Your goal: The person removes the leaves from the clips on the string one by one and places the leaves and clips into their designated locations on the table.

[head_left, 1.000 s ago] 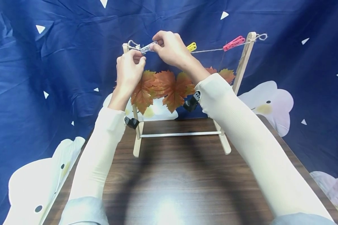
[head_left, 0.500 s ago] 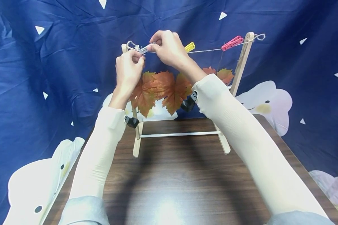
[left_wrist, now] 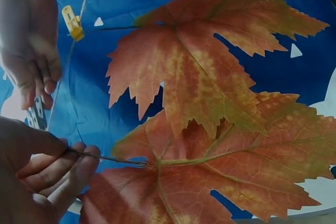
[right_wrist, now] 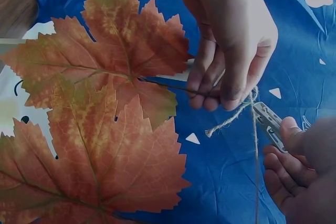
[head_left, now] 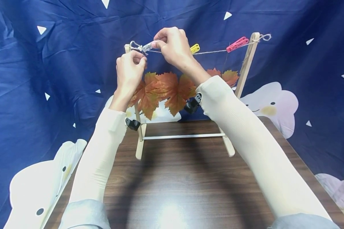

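Observation:
My left hand (head_left: 129, 71) pinches the thin stem of an orange artificial maple leaf (left_wrist: 210, 166), which spreads out below the string (head_left: 210, 52). Between the thumb and fingers of my right hand (head_left: 175, 47) is a pale grey clothespin (right_wrist: 270, 124), held by its handle end. Its tip meets the string beside the knot at the left post, close to my left fingertips; whether it grips the string or stem cannot be told. Another maple leaf (left_wrist: 184, 72) hangs from a yellow clothespin (left_wrist: 73, 23) further along. A pink clothespin (head_left: 237, 44) sits near the right post.
The string spans a wooden stand, between its left post (head_left: 140, 127) and right post (head_left: 247, 63). A white rod (head_left: 183, 136) joins the feet on the brown table (head_left: 172, 178). A blue patterned cloth (head_left: 60, 79) hangs behind.
My left hand has shifted slightly left with the leaf's stem, a little away from the grey clothespin. My right hand has edged left and up with the clothespin.

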Available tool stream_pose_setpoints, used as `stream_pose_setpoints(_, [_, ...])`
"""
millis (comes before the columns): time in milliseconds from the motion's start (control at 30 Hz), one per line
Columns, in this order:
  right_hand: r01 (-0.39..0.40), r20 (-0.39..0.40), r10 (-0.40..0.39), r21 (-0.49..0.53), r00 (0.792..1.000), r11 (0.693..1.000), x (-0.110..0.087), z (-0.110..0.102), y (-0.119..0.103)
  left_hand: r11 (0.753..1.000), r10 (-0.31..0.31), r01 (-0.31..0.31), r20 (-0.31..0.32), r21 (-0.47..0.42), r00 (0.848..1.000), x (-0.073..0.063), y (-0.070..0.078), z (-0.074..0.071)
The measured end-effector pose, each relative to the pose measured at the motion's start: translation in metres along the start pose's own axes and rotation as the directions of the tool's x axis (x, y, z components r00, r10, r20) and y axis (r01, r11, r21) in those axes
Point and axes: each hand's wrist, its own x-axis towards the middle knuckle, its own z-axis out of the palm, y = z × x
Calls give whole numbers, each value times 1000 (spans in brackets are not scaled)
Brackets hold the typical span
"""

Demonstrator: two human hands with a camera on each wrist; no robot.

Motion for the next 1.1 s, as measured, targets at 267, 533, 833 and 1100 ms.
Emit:
stream_pose_setpoints(267, [46, -86, -44, 22, 995, 999, -6, -12, 4, 1000, 4, -4, -9, -22, 1000, -8, -6, -5])
stream_pose_setpoints(533, [49, -81, -42, 94, 996, 994, -21, -24, 10, 998, 37, -39, -37, -55, 999, -20, -13, -15])
stream_pose_setpoints(833, [110, -95, -96, 150, 991, 983, -47, -35, 20, 991, 65, -72, -64, -111, 996, -38, -20, -25])
stream_pose_setpoints(1100, [137, -69, -127, 185, 990, 973, -68, -46, 28, 979, 121, -134, -93, -152, 988, -56, -28, -34])
